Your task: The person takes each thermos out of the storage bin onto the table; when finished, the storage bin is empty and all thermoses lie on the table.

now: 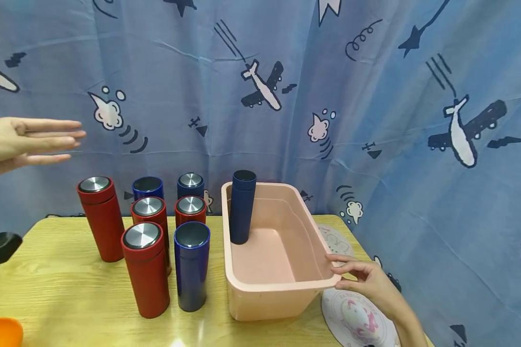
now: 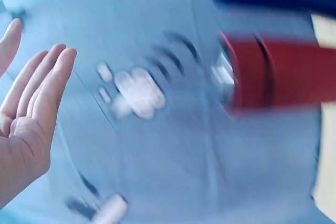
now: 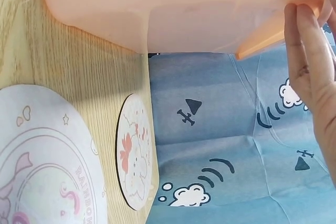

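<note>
My left hand is raised at the far left with its fingers straight and nothing in them. A red thermos flask stands below and to the right of it. My right hand pinches the near right corner of the pink plastic bin by its rim. Inside the bin, a dark blue thermos flask stands at the back left, leaning a little against the wall. Left of the bin, several red and blue flasks stand upright, the nearest being a red flask and a blue flask.
Two round printed mats, a nearer mat and a farther mat, lie to the right of the bin. An orange bowl sits at the near left, with a black object above it. A patterned blue curtain hangs behind the table.
</note>
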Motion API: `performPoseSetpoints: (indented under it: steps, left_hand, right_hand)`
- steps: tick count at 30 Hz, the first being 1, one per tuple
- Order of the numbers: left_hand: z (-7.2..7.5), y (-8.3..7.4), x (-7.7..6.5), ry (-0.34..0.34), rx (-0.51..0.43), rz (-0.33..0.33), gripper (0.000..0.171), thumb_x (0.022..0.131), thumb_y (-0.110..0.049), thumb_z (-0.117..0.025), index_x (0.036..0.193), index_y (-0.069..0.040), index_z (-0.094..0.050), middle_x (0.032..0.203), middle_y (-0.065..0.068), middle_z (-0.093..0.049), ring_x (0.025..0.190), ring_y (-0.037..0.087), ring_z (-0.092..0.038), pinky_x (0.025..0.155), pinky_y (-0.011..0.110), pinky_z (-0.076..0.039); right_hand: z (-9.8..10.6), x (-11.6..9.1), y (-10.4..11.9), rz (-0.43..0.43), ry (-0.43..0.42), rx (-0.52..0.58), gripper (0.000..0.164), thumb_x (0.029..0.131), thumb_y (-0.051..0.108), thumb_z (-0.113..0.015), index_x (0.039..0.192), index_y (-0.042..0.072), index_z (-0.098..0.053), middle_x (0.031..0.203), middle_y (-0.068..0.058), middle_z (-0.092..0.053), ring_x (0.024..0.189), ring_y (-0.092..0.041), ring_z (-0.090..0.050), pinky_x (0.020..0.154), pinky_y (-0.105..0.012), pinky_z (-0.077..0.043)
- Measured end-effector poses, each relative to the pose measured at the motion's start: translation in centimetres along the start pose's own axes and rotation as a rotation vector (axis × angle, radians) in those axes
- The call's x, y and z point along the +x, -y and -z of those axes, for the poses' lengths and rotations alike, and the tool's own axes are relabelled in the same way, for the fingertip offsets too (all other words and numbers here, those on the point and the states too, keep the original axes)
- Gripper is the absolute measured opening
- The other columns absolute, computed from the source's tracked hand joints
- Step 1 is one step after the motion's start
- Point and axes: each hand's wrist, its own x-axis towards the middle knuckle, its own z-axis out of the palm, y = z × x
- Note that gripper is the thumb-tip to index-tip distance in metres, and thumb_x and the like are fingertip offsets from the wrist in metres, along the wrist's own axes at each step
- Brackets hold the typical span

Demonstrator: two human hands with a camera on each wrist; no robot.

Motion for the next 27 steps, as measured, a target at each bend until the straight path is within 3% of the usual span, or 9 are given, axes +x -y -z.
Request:
performPoseSetpoints:
  steps: [4,7,11,17,22,27]
  left_hand:
    - [-3.8,-5.3,1.4,0.064,-0.138,-0.013,0.039,0.095,-0.007,-0.059,0.12,-0.036,-0.063,0.112,-0.019,-0.065,0.098,0.003,-0.065,0.078,0.026,-0.056]
    - [-6.9,-9.3,2.6,0.107,-0.163,-0.026,0.047,0.093,-0.012,-0.064,0.135,-0.027,-0.054,0.132,-0.009,-0.058,0.114,0.009,-0.058,0.083,0.025,-0.055]
    - [-11.5,-14.5,3.7,0.11,-0.187,-0.045,0.066,0.087,-0.019,-0.071,0.146,-0.02,-0.041,0.149,0.001,-0.041,0.131,0.021,-0.045,0.087,0.025,-0.052]
    - [-19.2,-20.5,3.6,0.084,-0.242,-0.138,0.052,0.09,-0.016,-0.066,0.14,-0.018,-0.051,0.143,0.002,-0.048,0.127,0.02,-0.05,0.093,0.026,-0.05]
    - [-25.3,-22.5,4.7,0.116,-0.377,-0.171,0.045,0.091,-0.009,-0.065,0.135,-0.013,-0.056,0.132,0.005,-0.058,0.119,0.02,-0.057,0.092,0.027,-0.051]
    - [-31.3,-20.7,6.5,0.118,-0.492,-0.169,0.042,0.09,-0.008,-0.067,0.131,-0.011,-0.059,0.127,0.008,-0.062,0.114,0.023,-0.06,0.091,0.031,-0.052]
  right_hand:
    - [0.2,-0.3,-0.1,-0.006,-0.014,-0.018,0.024,0.084,-0.01,-0.065,0.108,-0.011,-0.065,0.131,0.007,-0.06,0.12,-0.003,-0.053,0.081,-0.021,-0.054]
    - [0.3,-0.4,-0.2,-0.011,-0.014,-0.018,0.024,0.084,-0.01,-0.064,0.108,-0.012,-0.065,0.13,0.007,-0.06,0.12,-0.002,-0.052,0.08,-0.02,-0.054]
    - [0.3,-0.5,-0.3,-0.012,-0.004,-0.007,0.024,0.085,-0.011,-0.064,0.109,-0.012,-0.065,0.131,0.007,-0.06,0.12,-0.002,-0.052,0.081,-0.021,-0.054]
    - [0.2,-0.4,-0.4,-0.004,-0.005,-0.008,0.025,0.084,-0.01,-0.064,0.11,-0.012,-0.065,0.131,0.007,-0.06,0.12,-0.002,-0.052,0.08,-0.021,-0.054]
    - [0.2,-0.2,-0.2,-0.007,-0.022,-0.013,0.026,0.084,-0.01,-0.065,0.109,-0.012,-0.065,0.13,0.007,-0.06,0.121,-0.001,-0.052,0.078,-0.021,-0.055]
    - [-0.1,0.1,-0.1,-0.024,-0.025,-0.02,0.025,0.084,-0.008,-0.066,0.109,-0.011,-0.065,0.129,0.008,-0.06,0.122,0.0,-0.05,0.079,-0.021,-0.055]
